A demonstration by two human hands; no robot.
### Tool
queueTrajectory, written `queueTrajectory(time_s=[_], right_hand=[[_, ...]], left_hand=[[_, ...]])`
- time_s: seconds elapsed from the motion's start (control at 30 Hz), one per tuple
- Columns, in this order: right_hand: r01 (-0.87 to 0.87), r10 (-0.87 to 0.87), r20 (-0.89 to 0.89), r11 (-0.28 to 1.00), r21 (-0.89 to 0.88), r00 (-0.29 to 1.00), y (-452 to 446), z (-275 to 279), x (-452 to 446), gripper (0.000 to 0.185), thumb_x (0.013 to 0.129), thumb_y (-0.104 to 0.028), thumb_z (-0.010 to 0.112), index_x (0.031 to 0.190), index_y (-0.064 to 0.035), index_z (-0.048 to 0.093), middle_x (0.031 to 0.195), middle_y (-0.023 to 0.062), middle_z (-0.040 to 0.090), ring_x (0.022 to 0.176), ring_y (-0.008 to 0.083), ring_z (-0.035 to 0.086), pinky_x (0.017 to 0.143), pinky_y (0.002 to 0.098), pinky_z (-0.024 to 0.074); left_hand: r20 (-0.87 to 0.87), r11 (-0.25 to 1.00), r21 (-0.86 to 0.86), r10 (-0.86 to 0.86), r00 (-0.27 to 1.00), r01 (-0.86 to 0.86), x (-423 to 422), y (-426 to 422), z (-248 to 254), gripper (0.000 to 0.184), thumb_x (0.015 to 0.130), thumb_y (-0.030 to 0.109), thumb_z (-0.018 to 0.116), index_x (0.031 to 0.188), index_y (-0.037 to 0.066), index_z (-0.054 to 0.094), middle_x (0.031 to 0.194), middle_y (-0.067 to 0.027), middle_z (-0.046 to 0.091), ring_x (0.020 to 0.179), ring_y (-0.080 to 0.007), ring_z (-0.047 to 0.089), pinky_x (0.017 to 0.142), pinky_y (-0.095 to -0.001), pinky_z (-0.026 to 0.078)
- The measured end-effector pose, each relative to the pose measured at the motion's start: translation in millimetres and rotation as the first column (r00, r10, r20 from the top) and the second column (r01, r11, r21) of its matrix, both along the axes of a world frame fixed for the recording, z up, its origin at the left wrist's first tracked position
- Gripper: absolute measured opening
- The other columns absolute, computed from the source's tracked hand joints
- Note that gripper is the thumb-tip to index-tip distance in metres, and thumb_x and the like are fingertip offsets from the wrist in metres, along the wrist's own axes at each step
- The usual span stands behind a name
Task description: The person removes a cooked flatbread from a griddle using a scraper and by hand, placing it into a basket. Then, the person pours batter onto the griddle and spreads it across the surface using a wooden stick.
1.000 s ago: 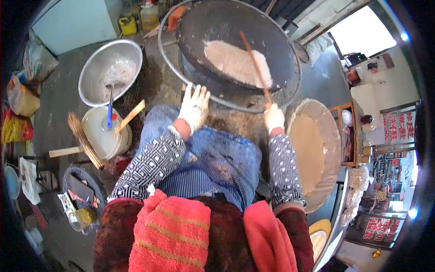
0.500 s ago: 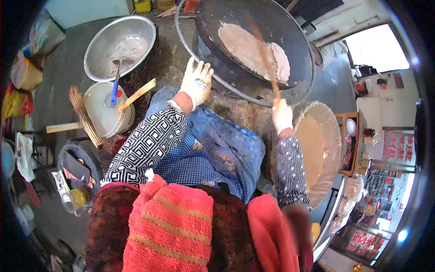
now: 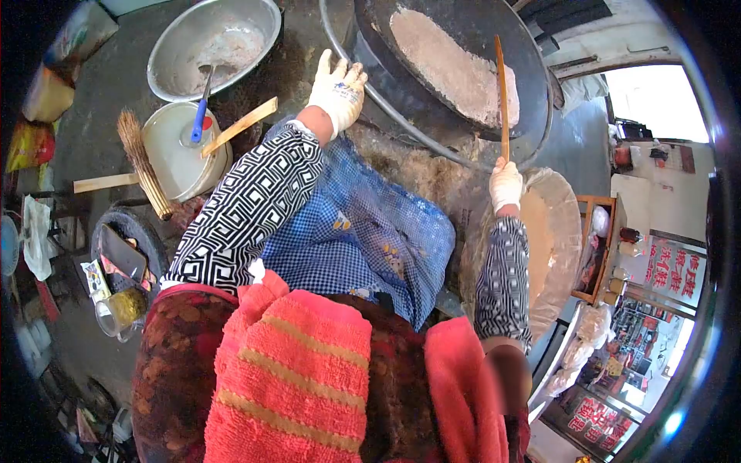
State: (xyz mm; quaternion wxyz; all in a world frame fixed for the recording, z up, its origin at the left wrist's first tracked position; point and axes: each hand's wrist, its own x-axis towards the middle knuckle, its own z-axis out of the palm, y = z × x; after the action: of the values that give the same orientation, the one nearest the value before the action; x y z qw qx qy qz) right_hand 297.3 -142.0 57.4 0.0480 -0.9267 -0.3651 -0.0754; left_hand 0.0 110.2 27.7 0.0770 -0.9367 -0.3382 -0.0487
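My right hand (image 3: 506,187), in a whitish glove, grips the lower end of a long thin wooden spatula (image 3: 502,96). The blade points away from me over the right end of a pale brown batter layer (image 3: 451,71). That layer lies as a long band on a round dark griddle (image 3: 380,46). My left hand (image 3: 338,91), also gloved, has its fingers spread beside the metal ring (image 3: 395,116) around the griddle; whether it touches the ring I cannot tell. To the right of my right hand stands a plastic-lined tub of tan batter (image 3: 557,231).
A metal basin (image 3: 164,68) with pale batter residue stands at the upper left. Below it is a white bucket (image 3: 176,166) with a blue-handled ladle (image 3: 201,116), a wooden stick (image 3: 241,126) and a bristle brush (image 3: 141,158). A wooden cabinet (image 3: 596,255) stands at the right.
My right hand and the spatula have swung right; the blade was tilted left and blurred. The lighter flap at the batter's right end now looks merged into the layer. The view has shifted slightly.
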Motion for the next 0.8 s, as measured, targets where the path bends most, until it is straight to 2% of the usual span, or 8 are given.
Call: queueTrajectory(time_s=[0.13, 0.17, 0.27, 0.43, 0.57, 0.63, 0.7, 0.8], right_hand=[[-0.086, 0.080, -0.062, 0.991, -0.100, 0.995, -17, -25, -24, 0.033, 0.096, -0.036, 0.047, 0.087, -0.0053, 0.057, 0.077, 0.0270, 0.063, 0.077, 0.0465, 0.061, 0.067, 0.0538, 0.0478], [-0.214, 0.251, -0.134, 0.946, 0.242, 0.959, -38, -39, -1, 0.035, 0.096, -0.037, 0.047, 0.087, -0.0052, 0.058, 0.078, 0.0281, 0.063, 0.078, 0.0468, 0.062, 0.067, 0.0546, 0.0477], [0.066, -0.067, -0.073, 0.998, -0.008, 0.995, -24, -23, 11, 0.030, 0.096, -0.035, 0.047, 0.097, -0.0064, 0.057, 0.076, 0.0243, 0.064, 0.074, 0.0460, 0.062, 0.068, 0.0525, 0.0496], [0.113, -0.116, -0.020, 0.989, -0.097, 0.993, -1, -18, -10, 0.037, 0.096, -0.038, 0.046, 0.092, -0.0038, 0.060, 0.084, 0.0264, 0.065, 0.086, 0.0441, 0.063, 0.078, 0.0522, 0.0486], [0.038, -0.033, -0.094, 0.998, 0.048, 0.995, 5, -8, 3, 0.024, 0.091, -0.026, 0.051, 0.094, -0.0045, 0.061, 0.087, 0.0240, 0.066, 0.087, 0.0421, 0.063, 0.079, 0.0514, 0.0489], [-0.047, 0.077, -0.164, 0.982, 0.182, 0.983, 3, -26, 1, 0.020, 0.090, -0.025, 0.052, 0.095, -0.0073, 0.059, 0.080, 0.0199, 0.066, 0.079, 0.0402, 0.065, 0.071, 0.0505, 0.0507], [-0.150, 0.154, -0.220, 0.988, 0.034, 0.963, 0, -8, -32, 0.023, 0.093, -0.028, 0.051, 0.093, -0.0060, 0.057, 0.076, 0.0221, 0.065, 0.075, 0.0407, 0.065, 0.067, 0.0497, 0.0512], [0.037, -0.005, -0.265, 0.993, 0.116, 0.964, -4, -18, -13, 0.030, 0.092, -0.029, 0.049, 0.084, -0.0046, 0.064, 0.078, 0.0147, 0.070, 0.072, 0.0323, 0.069, 0.062, 0.0440, 0.0552]], left_hand=[[0.005, 0.999, -0.030, 0.038, 0.999, -0.037, -3, 13, 0, 0.047, 0.092, 0.030, 0.049, 0.135, 0.010, 0.050, 0.145, -0.0063, 0.044, 0.137, -0.0263, 0.038, 0.114, -0.0578, 0.010], [-0.003, 0.999, -0.027, 0.042, 0.999, -0.042, -5, 13, 0, 0.047, 0.092, 0.030, 0.049, 0.135, 0.010, 0.050, 0.145, -0.0063, 0.044, 0.137, -0.0263, 0.038, 0.114, -0.0578, 0.010], [-0.101, 0.991, -0.091, 0.089, 0.991, -0.098, -3, 22, 23, 0.051, 0.091, 0.028, 0.050, 0.138, 0.010, 0.046, 0.149, -0.0078, 0.039, 0.140, -0.0253, 0.034, 0.114, -0.0574, 0.010], [-0.024, 0.972, -0.136, -0.195, 0.980, 0.190, 31, -32, 37, 0.030, 0.084, 0.027, 0.057, 0.105, 0.006, 0.066, 0.101, -0.0113, 0.064, 0.117, -0.0306, 0.051, 0.109, -0.0596, 0.021], [0.358, 0.962, 0.167, -0.262, 0.896, 0.215, 31, -71, -20, 0.044, 0.081, 0.028, 0.061, 0.115, 0.001, 0.060, 0.120, -0.0170, 0.060, 0.122, -0.0316, 0.050, 0.111, -0.0560, 0.021], [0.320, 0.976, 0.067, -0.217, 0.922, 0.206, 28, -67, -13, 0.049, 0.081, 0.029, 0.061, 0.121, 0.001, 0.057, 0.127, -0.0184, 0.056, 0.123, -0.0318, 0.049, 0.111, -0.0550, 0.020], [0.353, 0.963, 0.079, -0.269, 0.896, 0.258, 18, -65, -3, 0.041, 0.080, 0.012, 0.050, 0.119, 0.000, 0.057, 0.127, -0.0186, 0.057, 0.123, -0.0319, 0.048, 0.110, -0.0537, 0.023], [0.276, 0.950, 0.078, -0.312, 0.909, 0.302, 6, -62, 27, 0.048, 0.077, 0.031, 0.059, 0.119, 0.007, 0.059, 0.124, -0.0092, 0.059, 0.120, -0.0249, 0.050, 0.106, -0.0484, 0.028]])
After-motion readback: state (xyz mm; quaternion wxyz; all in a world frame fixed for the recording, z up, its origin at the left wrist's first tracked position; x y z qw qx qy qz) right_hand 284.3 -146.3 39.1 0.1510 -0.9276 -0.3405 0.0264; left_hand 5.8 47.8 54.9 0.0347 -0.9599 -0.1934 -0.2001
